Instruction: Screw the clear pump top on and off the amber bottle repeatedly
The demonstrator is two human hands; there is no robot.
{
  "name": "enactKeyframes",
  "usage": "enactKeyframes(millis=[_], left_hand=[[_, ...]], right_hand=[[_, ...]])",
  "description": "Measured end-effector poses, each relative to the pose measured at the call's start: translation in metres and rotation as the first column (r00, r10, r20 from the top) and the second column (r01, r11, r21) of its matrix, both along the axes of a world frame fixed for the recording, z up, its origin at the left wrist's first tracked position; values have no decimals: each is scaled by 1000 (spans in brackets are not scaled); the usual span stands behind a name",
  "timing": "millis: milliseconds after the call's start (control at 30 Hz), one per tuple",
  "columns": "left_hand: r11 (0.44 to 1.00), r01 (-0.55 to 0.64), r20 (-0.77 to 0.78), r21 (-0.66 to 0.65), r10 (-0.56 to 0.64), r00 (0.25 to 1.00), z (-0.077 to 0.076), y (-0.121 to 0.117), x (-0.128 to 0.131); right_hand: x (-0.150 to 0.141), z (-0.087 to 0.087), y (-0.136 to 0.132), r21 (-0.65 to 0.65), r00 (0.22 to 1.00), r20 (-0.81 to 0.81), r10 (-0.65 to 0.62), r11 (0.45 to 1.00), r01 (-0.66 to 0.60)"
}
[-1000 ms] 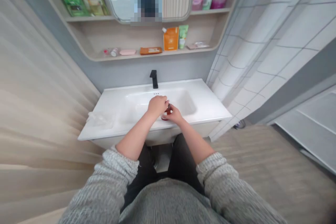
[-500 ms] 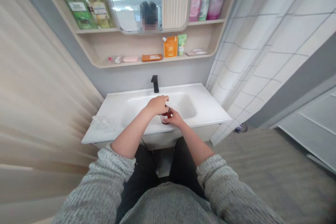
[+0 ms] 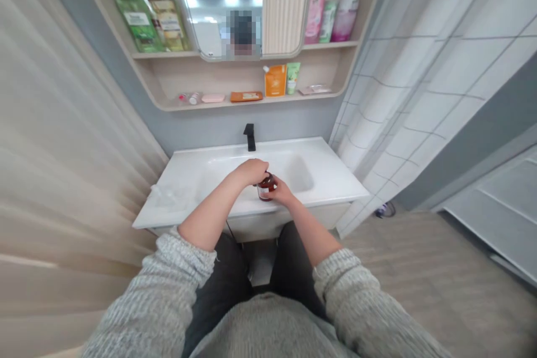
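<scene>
A reddish-brown jar with a pale label and a dark top stands at the front rim of the white sink. My right hand is closed round the jar's body from the right. From the upper left, my left hand reaches over the jar with its fingers curled down at the dark top. Its fingertips are partly hidden, and whether the top is a loose lid I cannot tell. The black faucet rises behind both hands.
Clear crumpled plastic lies on the left of the counter. Above, a shelf holds an orange pouch, a green tube and an orange packet. Bottles flank the mirror. Curtains hang at both sides.
My left hand's raised fingers have curled down onto the jar's top. More of the jar now shows between my hands. The view has tilted up slightly.
</scene>
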State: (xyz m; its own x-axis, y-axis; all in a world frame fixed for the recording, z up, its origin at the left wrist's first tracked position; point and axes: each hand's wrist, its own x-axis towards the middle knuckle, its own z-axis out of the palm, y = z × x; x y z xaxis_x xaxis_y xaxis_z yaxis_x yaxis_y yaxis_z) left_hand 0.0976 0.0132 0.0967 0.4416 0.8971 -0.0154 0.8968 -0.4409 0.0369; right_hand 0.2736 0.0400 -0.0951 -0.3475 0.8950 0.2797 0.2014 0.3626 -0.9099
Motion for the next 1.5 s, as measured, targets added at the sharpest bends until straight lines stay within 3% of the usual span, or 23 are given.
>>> enactKeyframes(millis=[167, 333, 500, 600, 733, 900, 1033, 1333, 1433, 1500], left_hand=[[1000, -1, 73, 30, -1, 997, -7, -6, -12], [986, -146, 272, 83, 119, 955, -32, -24, -18], [981, -185, 337, 53, 157, 928, -47, -29, -25], [968, -245, 366, 61, 206, 908, -40, -26, -54], [901, -412, 353, 135, 344, 870, -16, -21, -125], [793, -580, 190, 187, 550, 813, 7, -14, -213], [726, -670, 18, 156, 676, 737, 11, -13, -255], [662, -748, -146, 47, 745, 650, 12, -30, -277], [627, -765, -56, 145, 778, 626, 15, -39, -272], [632, -726, 71, 271, 739, 670, 13, -46, -256]], right_hand=[[1, 3, -2, -73, 999, -23, 24, 997, -26], [-1, 13, -8, -91, 997, -31, 67, 993, -70], [-2, 15, -10, -70, 987, -43, 155, 985, -158], [0, 14, -9, -85, 978, -124, 165, 981, -176], [3, 12, -8, -153, 977, -206, 55, 984, -88], [2, 11, -8, -178, 979, -200, 34, 981, -70], [1, 9, -7, -194, 978, -207, 14, 980, -55], [1, -5, 4, -241, 966, -257, -32, 970, -32], [0, -9, 8, -225, 972, -229, -53, 974, 1], [0, -10, 9, -219, 977, -203, -68, 975, 23]])
